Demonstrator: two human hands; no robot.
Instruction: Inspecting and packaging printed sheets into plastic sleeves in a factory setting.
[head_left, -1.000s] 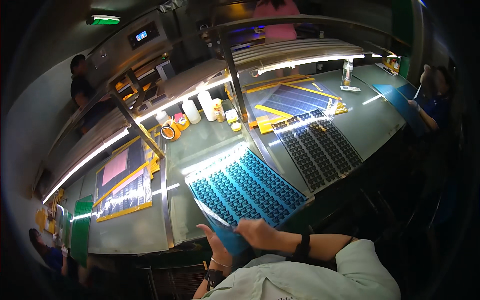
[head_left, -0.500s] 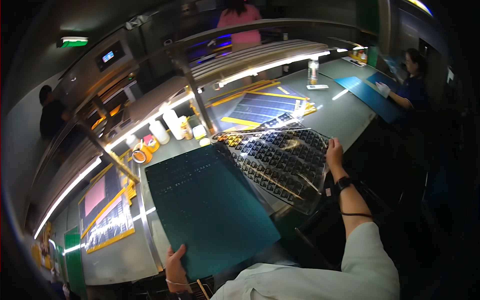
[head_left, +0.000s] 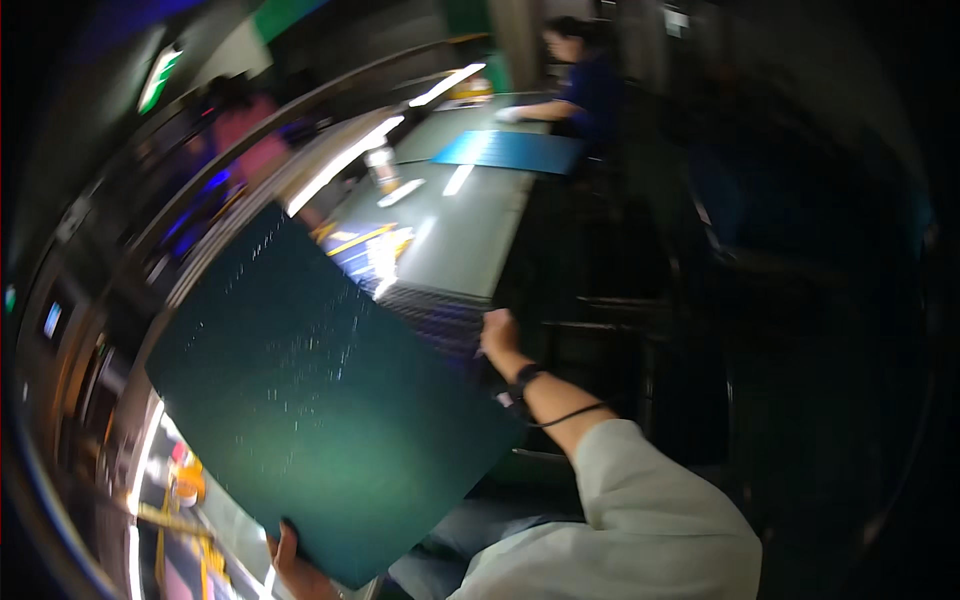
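Note:
A large dark green board panel [head_left: 330, 400] with rows of small holes fills the left middle of the view, tilted. My left hand [head_left: 298, 568] grips its lower left edge, thumb on the face and the other fingers mostly hidden. My right hand [head_left: 499, 336] is closed at the edge of a film sheet with a dark pattern [head_left: 440, 312]. Most of that film is hidden behind the panel, and what shows is blurred. A dark band sits on my right wrist, with a cord running from it along the forearm.
Beyond the panel runs a grey worktable [head_left: 470, 240] with a blurred bottle [head_left: 381, 168] and yellow-edged sheets [head_left: 365, 245]. At its far end a co-worker [head_left: 585, 85] in dark blue sits by a blue panel [head_left: 510, 151]. Lit shelving [head_left: 345, 165] borders the table; orange tape rolls [head_left: 188, 484] sit lower left.
The view has swung right, so the table and co-worker have shifted left. The green panel has risen and turned, now covering most of the film. Both hands keep their grips.

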